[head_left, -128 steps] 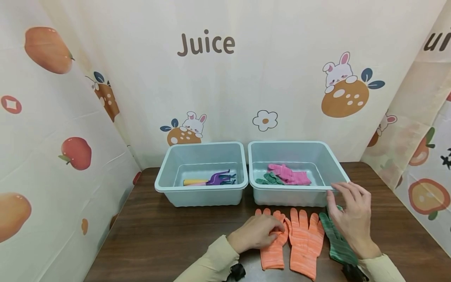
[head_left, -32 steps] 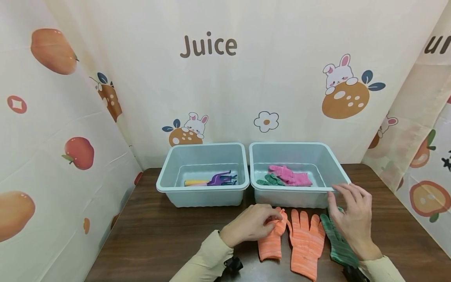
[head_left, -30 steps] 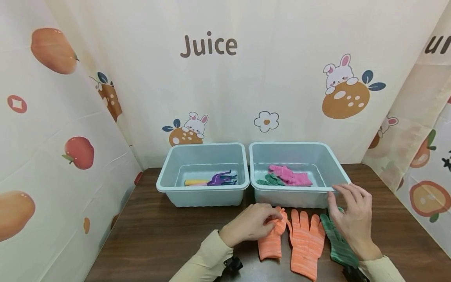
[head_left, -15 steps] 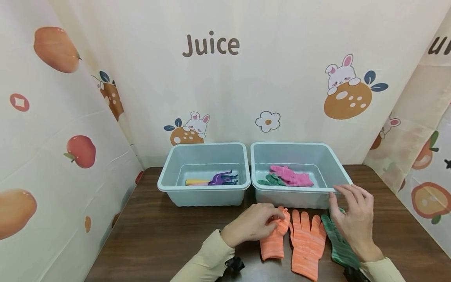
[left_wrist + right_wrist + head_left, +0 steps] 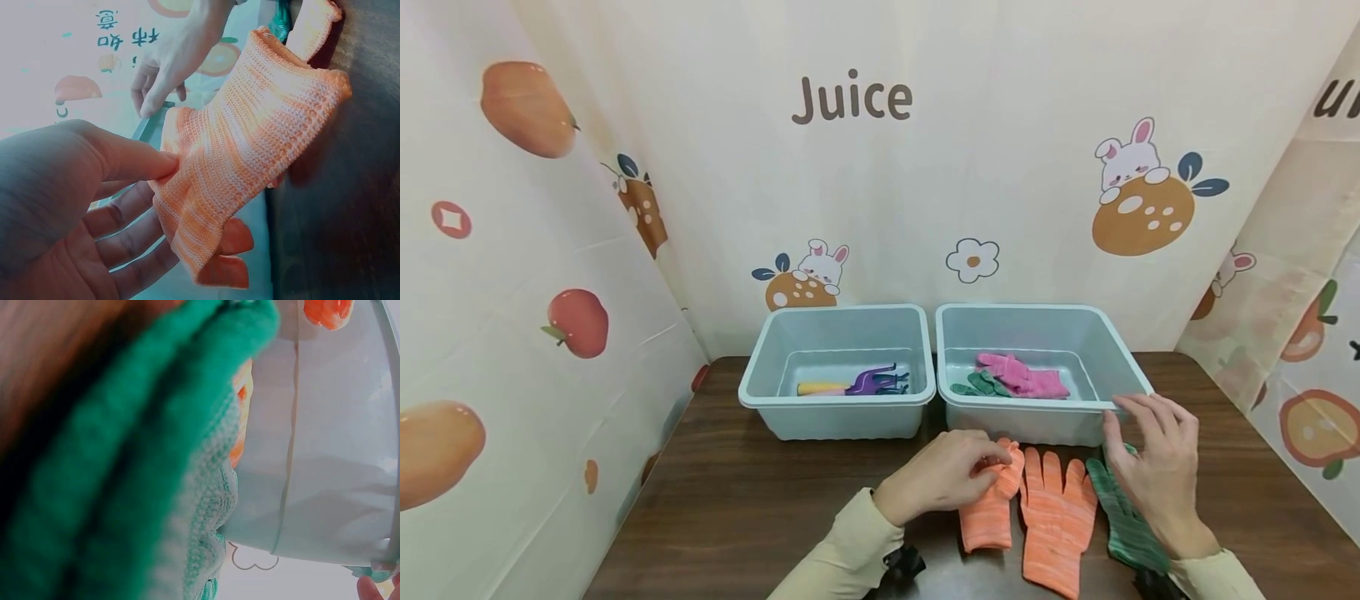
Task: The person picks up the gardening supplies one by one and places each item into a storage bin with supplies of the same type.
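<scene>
While the left hand (image 5: 943,475) pinched the near orange glove (image 5: 988,517) between thumb and fingers, the right hand (image 5: 1157,462) was at the front right corner of the right tub (image 5: 1022,427). Left wrist view: thumb on the knit, other fingers partly bent behind it, glove tilted with its cuff opening away from the hand. In the head view that glove lay in front of the right tub, fingertip end partly covered by the hand. Right hand: fingers loosely bent, touching the rim, thumb lower by the front wall; could not tell if it gripped the rim or just rested on it.

Second orange glove (image 5: 1056,525) lay flat just beside the first, fingers toward the tub. Green glove (image 5: 1127,517) lay to its right, partly hidden under the right hand and wrist. Right wrist view was mostly blurred green knit, with the tub's pale wall next to it.

Inside the right tub: a pink glove (image 5: 1026,379), with a green knit item (image 5: 983,385) touching its left side. Left tub (image 5: 838,421) stood just beside the right one and held a purple fork-shaped tool (image 5: 868,382), dark prongs and a yellow handle (image 5: 820,388) next to it. Both tubs were light blue, upright on the dark wooden table (image 5: 700,500), in front of a printed curtain (image 5: 880,183) reading "Juice". Sleeves (image 5: 842,546) were pale.
</scene>
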A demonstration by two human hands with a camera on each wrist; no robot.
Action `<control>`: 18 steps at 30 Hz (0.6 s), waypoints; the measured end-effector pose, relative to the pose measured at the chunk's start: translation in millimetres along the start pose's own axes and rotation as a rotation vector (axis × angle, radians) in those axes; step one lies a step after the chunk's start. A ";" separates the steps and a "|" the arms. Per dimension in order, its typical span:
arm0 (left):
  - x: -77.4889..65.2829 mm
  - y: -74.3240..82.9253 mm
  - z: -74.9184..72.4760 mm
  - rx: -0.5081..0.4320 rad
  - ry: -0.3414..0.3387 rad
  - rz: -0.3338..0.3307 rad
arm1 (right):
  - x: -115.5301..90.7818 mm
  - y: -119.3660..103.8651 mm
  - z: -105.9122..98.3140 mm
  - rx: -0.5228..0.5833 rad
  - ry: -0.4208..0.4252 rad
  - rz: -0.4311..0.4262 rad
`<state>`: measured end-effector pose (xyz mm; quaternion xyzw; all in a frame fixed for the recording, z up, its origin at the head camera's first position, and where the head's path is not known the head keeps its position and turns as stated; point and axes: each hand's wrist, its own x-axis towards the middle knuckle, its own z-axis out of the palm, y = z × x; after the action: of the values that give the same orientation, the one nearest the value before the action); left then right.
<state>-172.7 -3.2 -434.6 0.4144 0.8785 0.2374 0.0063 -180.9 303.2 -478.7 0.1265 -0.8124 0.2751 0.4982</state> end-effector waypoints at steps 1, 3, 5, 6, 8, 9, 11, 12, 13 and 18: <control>0.1 0.2 -0.2 0.001 0.004 0.000 | -0.1 0.0 0.0 0.000 -0.001 0.001; 0.2 0.4 -0.9 0.002 0.014 -0.001 | -0.3 0.2 0.1 0.000 -0.001 0.002; 0.4 0.5 -1.2 0.000 0.021 -0.003 | -0.4 0.3 0.3 0.001 -0.001 0.001; 0.4 0.6 -1.5 0.000 0.024 -0.002 | -0.5 0.4 0.4 0.001 0.000 0.001; 0.4 0.7 -1.9 0.001 0.028 0.001 | -0.7 0.6 0.7 0.003 0.000 -0.001; 0.3 1.0 -2.5 -0.001 0.031 0.003 | -0.9 0.6 0.8 0.004 0.000 -0.001; -0.1 1.5 -4.1 -0.005 0.035 0.008 | -1.0 0.6 1.0 0.006 0.001 -0.002; -0.2 1.8 -5.3 -0.009 0.039 0.009 | -1.1 0.6 1.0 0.005 0.001 -0.003; -0.2 2.0 -6.5 -0.015 0.043 0.010 | -1.1 0.6 1.0 0.005 0.001 -0.003; -0.6 2.7 -12.7 -0.025 0.063 0.008 | -0.7 0.3 0.5 0.002 0.001 -0.004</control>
<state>-173.0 -7.4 -422.3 0.4103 0.8736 0.2613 -0.0172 -181.1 303.1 -479.6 0.1288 -0.8117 0.2751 0.4989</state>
